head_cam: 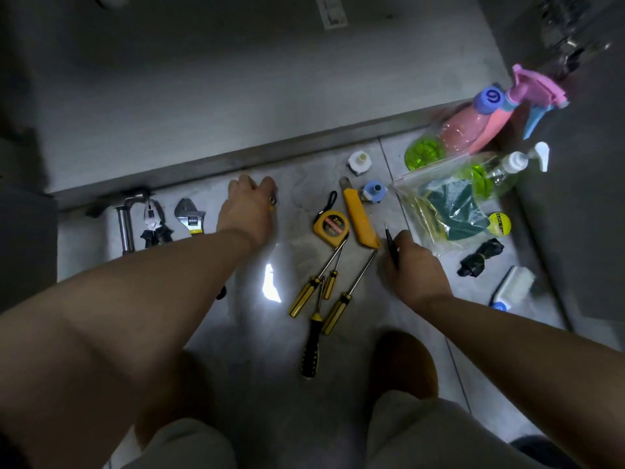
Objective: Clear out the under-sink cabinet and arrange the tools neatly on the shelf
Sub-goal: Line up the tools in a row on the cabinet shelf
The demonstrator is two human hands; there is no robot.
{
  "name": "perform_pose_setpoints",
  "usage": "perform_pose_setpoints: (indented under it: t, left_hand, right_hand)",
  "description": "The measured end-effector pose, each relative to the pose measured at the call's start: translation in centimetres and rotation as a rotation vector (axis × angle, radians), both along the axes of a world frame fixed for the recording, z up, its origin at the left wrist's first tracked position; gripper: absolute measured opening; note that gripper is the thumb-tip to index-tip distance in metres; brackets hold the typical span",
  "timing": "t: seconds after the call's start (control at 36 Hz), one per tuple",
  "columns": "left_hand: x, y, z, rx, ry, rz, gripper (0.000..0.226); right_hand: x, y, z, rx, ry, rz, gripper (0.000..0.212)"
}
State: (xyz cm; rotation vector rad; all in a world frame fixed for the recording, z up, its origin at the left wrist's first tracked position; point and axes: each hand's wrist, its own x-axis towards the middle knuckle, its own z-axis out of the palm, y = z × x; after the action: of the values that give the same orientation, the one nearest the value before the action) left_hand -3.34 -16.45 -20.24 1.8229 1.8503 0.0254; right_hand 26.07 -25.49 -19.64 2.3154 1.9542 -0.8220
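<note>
Tools lie on the grey floor in front of the cabinet's empty shelf. At the left sit a hammer, pliers and an adjustable wrench. My left hand is curled over a small tool with a bit of metal and yellow showing; most of it is hidden. My right hand holds a thin black pointed tool. Between the hands lie a yellow tape measure, a yellow utility knife and several yellow-handled screwdrivers.
At the right stand a pink spray bottle, a green pump bottle, a plastic bag of sponges, a tape roll, a black bundle and a scrub brush. Two small caps lie near the shelf edge. My knees are at the bottom.
</note>
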Motion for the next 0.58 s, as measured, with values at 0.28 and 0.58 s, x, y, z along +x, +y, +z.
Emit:
perform_pose_setpoints:
  t: [0.28,0.58]
  left_hand:
    - [4.2,1.7,0.5,-0.022,-0.086,0.021,0.028]
    - [4.0,-1.2,0.1,0.106,-0.183,0.003,0.022]
  right_hand:
    - [-0.6,1.3,-1.4,-0.020,-0.127,-0.019,0.020]
    - [-2.6,-0.6,1.1,0.021,0.065,0.237,0.017]
